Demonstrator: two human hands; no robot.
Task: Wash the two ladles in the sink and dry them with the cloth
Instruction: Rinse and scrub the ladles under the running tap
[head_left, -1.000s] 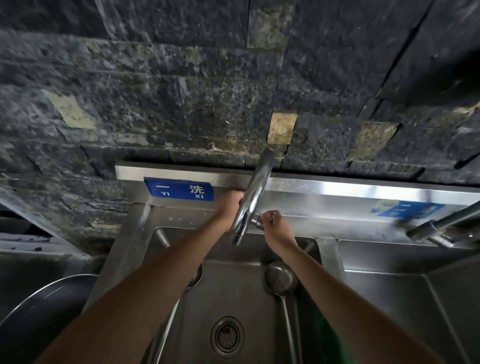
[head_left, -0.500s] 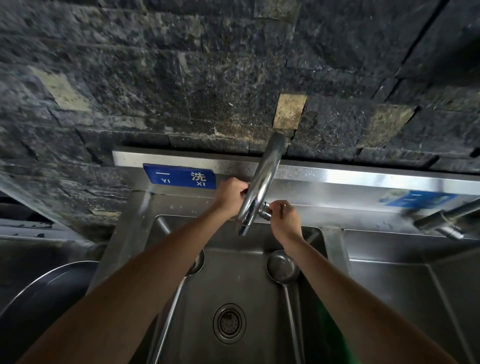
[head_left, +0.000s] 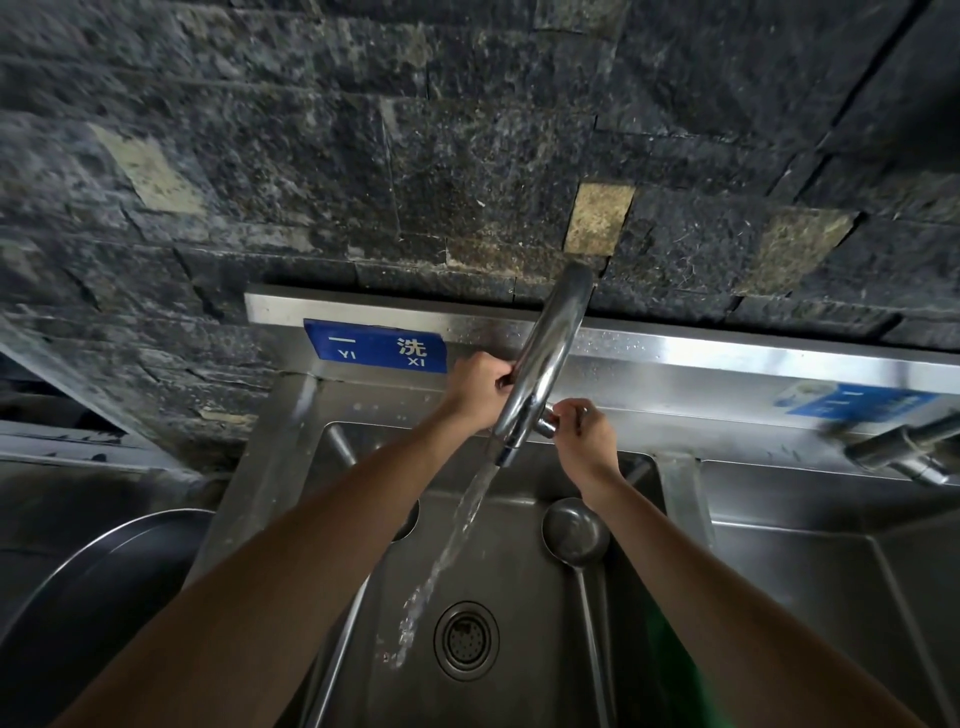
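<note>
Water now runs from the faucet (head_left: 545, 364), where half a second ago the spout was dry; the stream (head_left: 447, 561) falls slanting into the sink (head_left: 519, 675) and splashes just left of the drain (head_left: 466, 640). The left hand (head_left: 475, 387) curls around the faucet's neck, gripping it. The right hand (head_left: 584, 441) pinches the small valve knob (head_left: 545, 423) at the spout's side. One ladle (head_left: 575, 530) lies in the basin under the right forearm, bowl toward the back wall, handle running toward the viewer. The other ladle (head_left: 408, 519) is mostly hidden by the left forearm. A green cloth (head_left: 670, 670) shows dimly at the basin's right edge. Behind rises a dark stone-tile wall (head_left: 467, 130); a blue label (head_left: 375, 346) sits on the steel backsplash. A large metal pan (head_left: 93, 597) stands to the left.
</note>
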